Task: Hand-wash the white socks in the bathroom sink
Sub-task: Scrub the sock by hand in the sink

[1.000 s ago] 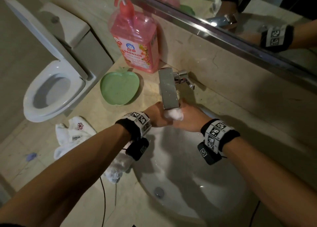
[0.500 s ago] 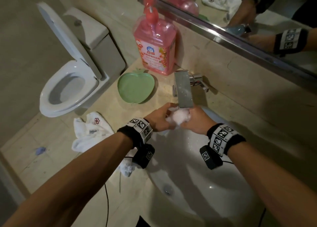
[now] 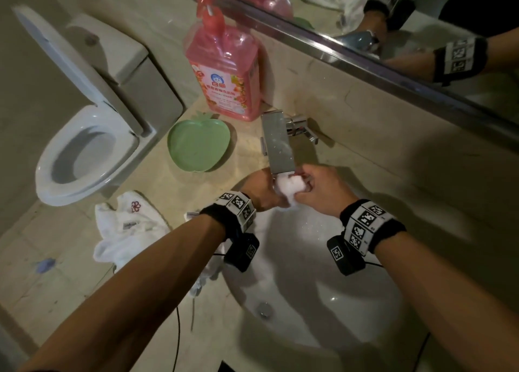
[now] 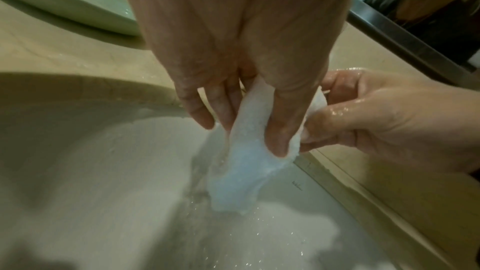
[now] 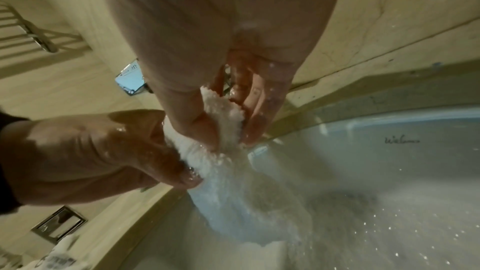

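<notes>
A wet white sock [image 3: 290, 187] is bunched between both hands under the chrome faucet [image 3: 278, 144], above the white sink [image 3: 323, 301]. My left hand [image 3: 262, 189] grips it from the left; in the left wrist view the sock [image 4: 246, 151] hangs down from the left hand [image 4: 244, 122], fingers and thumb curled round it. My right hand [image 3: 317, 189] pinches the sock from the right; in the right wrist view the right hand [image 5: 228, 130] holds the sock [image 5: 233, 161] as water runs off it. More white socks [image 3: 126, 231] lie on the counter at the left.
A pink detergent pump bottle [image 3: 224, 71] and a green apple-shaped dish [image 3: 199, 145] stand on the counter behind the sink. An open toilet [image 3: 81, 152] is at the far left. A mirror [image 3: 393, 20] runs along the back wall.
Both hands have stayed under the faucet, working the sock between them; more of it shows between the fingers now. The head camera has shifted, so the scene sits further right.
</notes>
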### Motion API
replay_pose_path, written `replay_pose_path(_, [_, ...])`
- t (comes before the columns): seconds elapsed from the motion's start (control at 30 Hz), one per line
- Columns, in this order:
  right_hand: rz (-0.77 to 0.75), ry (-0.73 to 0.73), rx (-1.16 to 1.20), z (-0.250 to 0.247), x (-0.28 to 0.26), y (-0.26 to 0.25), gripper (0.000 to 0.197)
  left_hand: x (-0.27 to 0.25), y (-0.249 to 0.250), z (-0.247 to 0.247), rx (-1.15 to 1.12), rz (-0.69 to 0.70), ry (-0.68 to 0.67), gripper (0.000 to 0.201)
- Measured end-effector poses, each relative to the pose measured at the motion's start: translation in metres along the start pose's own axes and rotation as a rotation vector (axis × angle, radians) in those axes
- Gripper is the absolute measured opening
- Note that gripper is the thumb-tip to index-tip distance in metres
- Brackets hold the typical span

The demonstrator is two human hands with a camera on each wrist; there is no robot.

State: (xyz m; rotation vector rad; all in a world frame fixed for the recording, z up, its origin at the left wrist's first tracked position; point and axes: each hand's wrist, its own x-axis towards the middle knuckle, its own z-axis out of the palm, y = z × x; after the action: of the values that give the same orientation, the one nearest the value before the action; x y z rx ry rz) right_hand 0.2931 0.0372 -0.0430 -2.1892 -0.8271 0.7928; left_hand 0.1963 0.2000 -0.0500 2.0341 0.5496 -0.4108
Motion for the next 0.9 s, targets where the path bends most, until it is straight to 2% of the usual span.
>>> replay_pose_path(0.1, [-0.015, 0.029, -0.026, -0.007, 0.002, 0.006, 0.031, 0.001, -0.001, 0.005, 0.010, 0.025, 0.060, 0.060])
replay_pose_path(0.23, [0.003, 0.014, -0.076, -0.005, 0.002, 0.013, 0.017, -0.002, 0.000, -0.005, 0.044, 0.083, 0.126, 0.055])
replay_pose_path(0.33, [0.044, -0.024, -0.044, 0.004, 0.009, 0.009, 0.016, -0.006, 0.001, -0.018, 0.177, 0.136, 0.102, 0.039])
replay_pose_path(0.4, [0.060, -0.028, -0.063, 0.011, 0.018, 0.003, 0.026, -0.010, -0.001, -0.029, 0.218, 0.109, 0.076, 0.040])
replay_pose_path(0.47, [0.090, -0.052, 0.039, 0.016, 0.025, -0.002, 0.027, -0.013, -0.007, -0.039, 0.082, 0.058, 0.045, 0.026])
replay_pose_path(0.53, [0.113, -0.095, 0.278, 0.022, 0.028, -0.005, 0.026, -0.016, -0.013, -0.046, -0.047, 0.079, 0.042, 0.006])
replay_pose_path(0.6, [0.091, -0.119, 0.419, 0.028, 0.029, -0.008, 0.033, -0.019, -0.021, -0.051, -0.120, 0.102, 0.065, 0.015])
replay_pose_path(0.7, [0.074, -0.143, 0.342, 0.037, 0.030, -0.008, 0.027, -0.021, -0.033, -0.055, -0.196, 0.088, 0.110, 0.038])
replay_pose_path(0.73, [0.092, -0.136, 0.313, 0.039, 0.030, -0.006, 0.022, -0.020, -0.038, -0.055, -0.211, 0.080, 0.111, 0.038])
replay_pose_path(0.83, [0.124, -0.158, 0.260, 0.039, 0.029, -0.002, 0.009, -0.020, -0.044, -0.055, -0.184, 0.058, 0.123, 0.019])
replay_pose_path(0.9, [0.077, -0.202, 0.183, 0.035, 0.026, 0.000, 0.016, -0.020, -0.045, -0.054, -0.106, 0.082, 0.130, 0.020])
